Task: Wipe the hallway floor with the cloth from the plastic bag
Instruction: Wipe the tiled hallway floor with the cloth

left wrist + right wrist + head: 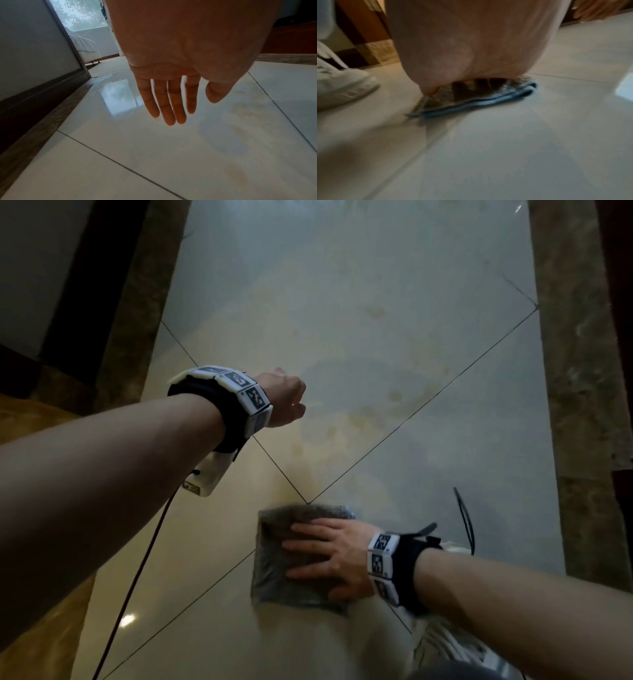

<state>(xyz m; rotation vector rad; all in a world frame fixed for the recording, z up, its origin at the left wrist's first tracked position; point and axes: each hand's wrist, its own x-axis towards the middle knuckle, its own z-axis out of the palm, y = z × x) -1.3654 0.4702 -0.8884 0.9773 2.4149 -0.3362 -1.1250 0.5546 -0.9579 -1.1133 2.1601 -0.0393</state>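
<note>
**Right hand flat on folded cloth, left hand free above tiles**

The right hand lay palm-down on the folded grey-blue cloth, fingers straight and spread, pressing it onto the glossy pale tiled hallway floor. No curl round the fabric; it was a flat press, not a grip. From the right wrist view the heel of the right hand sat on top of the cloth, whose stacked blue-edged layers lay flat on the tile; that view was blurred, and the fingers themselves could not be made out there.

The cloth sat near the bottom centre of the head view, its far edge just beside the point where the dark diagonal grout lines crossed.

The left hand was held out over the floor, well apart from the cloth, holding nothing. In the left wrist view the left hand had its fingers straight and close together, pointing down towards the tile, not touching it as far as could be told.

Faint yellowish smudges marked the tiles ahead of the cloth. A brown marble-pattern border strip ran along the right side of the floor. Both wrists carried black straps with white marker-tagged bands, and a dark red cable trailed from the left one. A white shoe stood on the floor left of the cloth in the right wrist view. Through a doorway in the left wrist view a white-covered bed was visible.
</note>
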